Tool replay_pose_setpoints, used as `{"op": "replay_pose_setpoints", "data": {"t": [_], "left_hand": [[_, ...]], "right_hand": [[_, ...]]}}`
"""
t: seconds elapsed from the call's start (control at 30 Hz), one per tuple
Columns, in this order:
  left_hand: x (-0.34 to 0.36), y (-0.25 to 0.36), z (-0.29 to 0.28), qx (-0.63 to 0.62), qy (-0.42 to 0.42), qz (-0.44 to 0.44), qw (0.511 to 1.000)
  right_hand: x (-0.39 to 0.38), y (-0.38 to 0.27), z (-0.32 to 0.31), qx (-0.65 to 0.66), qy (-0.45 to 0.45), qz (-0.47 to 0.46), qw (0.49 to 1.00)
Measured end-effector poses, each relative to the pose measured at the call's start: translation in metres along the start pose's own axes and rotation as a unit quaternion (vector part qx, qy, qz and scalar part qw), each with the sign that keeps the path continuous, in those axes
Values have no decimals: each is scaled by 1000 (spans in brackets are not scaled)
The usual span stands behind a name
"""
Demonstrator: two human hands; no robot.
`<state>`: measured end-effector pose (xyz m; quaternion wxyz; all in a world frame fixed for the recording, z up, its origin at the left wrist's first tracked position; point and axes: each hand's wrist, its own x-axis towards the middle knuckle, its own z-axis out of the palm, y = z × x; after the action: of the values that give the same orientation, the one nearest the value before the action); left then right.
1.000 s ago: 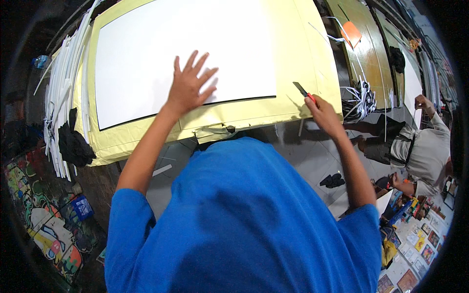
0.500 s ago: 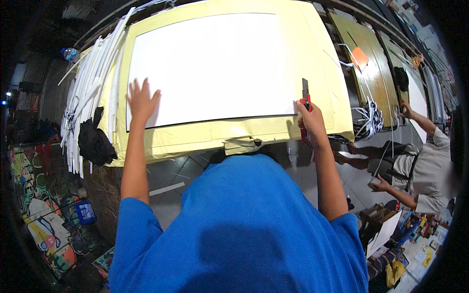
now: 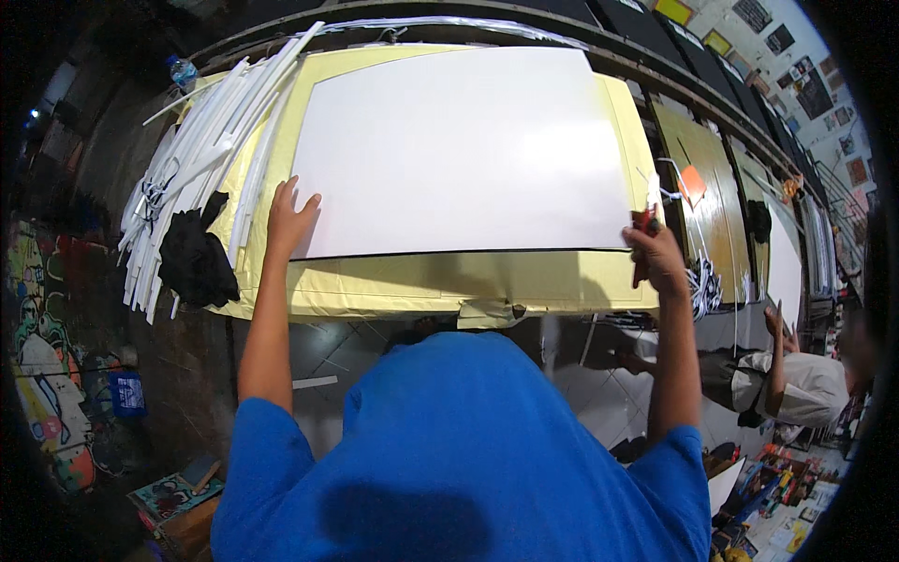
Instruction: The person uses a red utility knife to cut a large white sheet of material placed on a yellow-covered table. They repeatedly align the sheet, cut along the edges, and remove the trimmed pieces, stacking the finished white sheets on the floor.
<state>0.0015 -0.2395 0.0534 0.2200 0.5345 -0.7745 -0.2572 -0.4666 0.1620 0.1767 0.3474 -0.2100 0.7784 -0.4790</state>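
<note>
A large white board [image 3: 459,150] lies over a yellow-covered table [image 3: 403,286], its near edge casting a shadow on the cover. My left hand [image 3: 291,220] is at the board's left edge near the front corner, thumb over the white face and fingers curled along the side; their undersides are hidden. At the front right corner, my right hand [image 3: 660,258] is closed round a red utility knife [image 3: 644,223]. The knife points away from me, and those fingers are close against the board's edge.
Many white strips [image 3: 192,178] lie along the table's left end, with a black cloth [image 3: 198,258] by them. A plastic bottle [image 3: 182,71] stands beyond. Right of the table are another panel [image 3: 702,178], an orange piece [image 3: 692,184] and a co-worker [image 3: 805,384].
The board has shifted right and appears tilted or raised at its near edge. My left hand has gone from lying spread on it to its edge; my right hand moved right with the knife.
</note>
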Motion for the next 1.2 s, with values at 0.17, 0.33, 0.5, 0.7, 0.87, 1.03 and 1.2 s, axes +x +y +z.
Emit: {"op": "replay_pose_setpoints", "data": {"t": [0.17,0.33,0.5,0.7,0.87,1.03,1.2], "left_hand": [[-24,1,-14,-377,-38,-210,901],[-72,16,5,-144,40,-108,983],[-124,102,41,167,88,271,944],[-140,192,113,203,-38,252,945],[-150,225,168,225,-111,143,957],[-147,270,178,233,-160,70,957],[-108,317,165,264,-281,83,919]], "right_hand": [[35,-71,-57,-5,-29,-94,995],[85,-168,-73,-120,-139,-110,977],[173,-230,-107,-187,-215,-208,936],[217,-246,-56,-171,62,-386,905],[161,-132,-51,78,10,-247,966],[90,20,-68,192,33,-84,977],[17,115,-79,199,43,-36,978]]}}
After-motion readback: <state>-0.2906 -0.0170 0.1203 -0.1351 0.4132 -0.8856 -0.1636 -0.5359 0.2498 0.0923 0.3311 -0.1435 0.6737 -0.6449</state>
